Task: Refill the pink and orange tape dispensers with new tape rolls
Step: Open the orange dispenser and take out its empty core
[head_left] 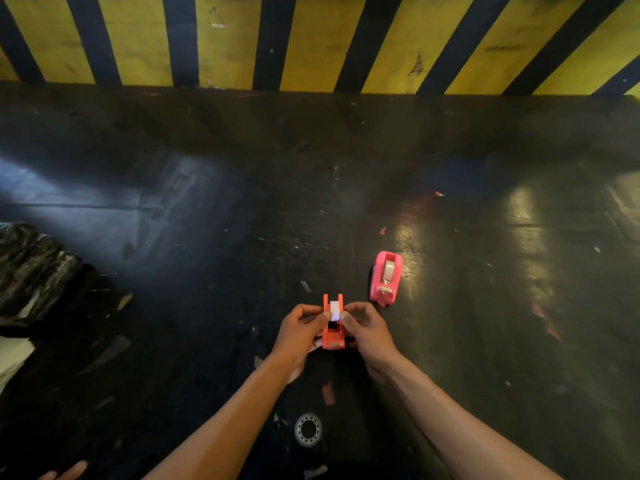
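Note:
The orange tape dispenser [333, 336] is low in the middle of the head view, held between both hands. A white tape roll [335, 310] sits in its slot between the two orange side walls. My left hand [300, 332] pinches the dispenser and roll from the left. From the right, the fingertips of my right hand [367, 332] touch the roll. The pink tape dispenser [386, 278] lies on the dark floor just beyond and to the right, with a tape roll in it. No hand touches it.
A yellow and black striped wall [311, 39] runs across the far side of the floor. A crumpled black plastic bag [31, 271] lies at the left. A round metal drain [308, 429] sits between my forearms. Small scraps litter the glossy dark floor [485, 237].

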Demonstrator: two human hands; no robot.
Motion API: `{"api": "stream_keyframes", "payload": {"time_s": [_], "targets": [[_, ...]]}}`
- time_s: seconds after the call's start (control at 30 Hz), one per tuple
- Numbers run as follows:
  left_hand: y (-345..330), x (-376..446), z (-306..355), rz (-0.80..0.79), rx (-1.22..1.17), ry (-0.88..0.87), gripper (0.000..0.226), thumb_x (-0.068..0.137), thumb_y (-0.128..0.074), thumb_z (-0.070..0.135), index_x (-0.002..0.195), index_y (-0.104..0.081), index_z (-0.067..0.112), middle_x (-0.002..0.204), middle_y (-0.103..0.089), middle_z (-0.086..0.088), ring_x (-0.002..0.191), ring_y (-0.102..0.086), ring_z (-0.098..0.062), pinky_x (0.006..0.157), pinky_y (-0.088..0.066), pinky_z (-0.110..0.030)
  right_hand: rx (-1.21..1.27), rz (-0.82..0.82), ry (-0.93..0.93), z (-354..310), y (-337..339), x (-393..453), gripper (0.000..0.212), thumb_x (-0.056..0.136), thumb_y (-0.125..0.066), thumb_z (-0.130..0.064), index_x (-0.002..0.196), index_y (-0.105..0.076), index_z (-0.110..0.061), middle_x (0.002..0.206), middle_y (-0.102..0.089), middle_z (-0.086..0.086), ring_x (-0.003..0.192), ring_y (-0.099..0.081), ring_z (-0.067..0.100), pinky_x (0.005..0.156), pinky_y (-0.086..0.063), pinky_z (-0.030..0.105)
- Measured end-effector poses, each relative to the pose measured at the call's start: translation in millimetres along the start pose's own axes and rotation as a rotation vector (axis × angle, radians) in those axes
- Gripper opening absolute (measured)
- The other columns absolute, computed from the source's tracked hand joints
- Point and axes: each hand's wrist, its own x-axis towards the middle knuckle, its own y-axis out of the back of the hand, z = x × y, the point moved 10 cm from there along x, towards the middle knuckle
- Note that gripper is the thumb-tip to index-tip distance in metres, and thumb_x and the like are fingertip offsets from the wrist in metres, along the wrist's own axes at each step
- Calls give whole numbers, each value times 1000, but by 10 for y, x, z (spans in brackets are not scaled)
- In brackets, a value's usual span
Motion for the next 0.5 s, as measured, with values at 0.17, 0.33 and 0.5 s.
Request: {"api": "stream_keyframes", "payload": {"time_s": [0.17,0.33,0.5], "targets": [[-67,-121,-72,-21,-75,1,25,92,-67,13,116,-63,9,113,-74,-14,100,-75,-27,86,-61,-44,154,-76,-40,89,71,-116,21,95,-63,-14,115,-59,-14,110,-73,15,93,-74,28,78,-59,41],[-75,-213,41,6,-49,-74,23,93,-66,13,116,-63,11,113,-74,-12,99,-75,-26,91,-60,-50,242,-103,-42,-14,37,-198,23,96,-62,-13,119,-58,-15,108,-75,17,93,-75,33,78,-60,44],[150,-195,95,113,-148,-76,20,95,-64,13,115,-62,13,114,-71,-14,104,-70,-30,91,-56,-47,259,-54,-66,-15,84,-195,24,97,-60,-12,121,-59,-14,110,-73,17,83,-74,24,62,-57,33]]}}
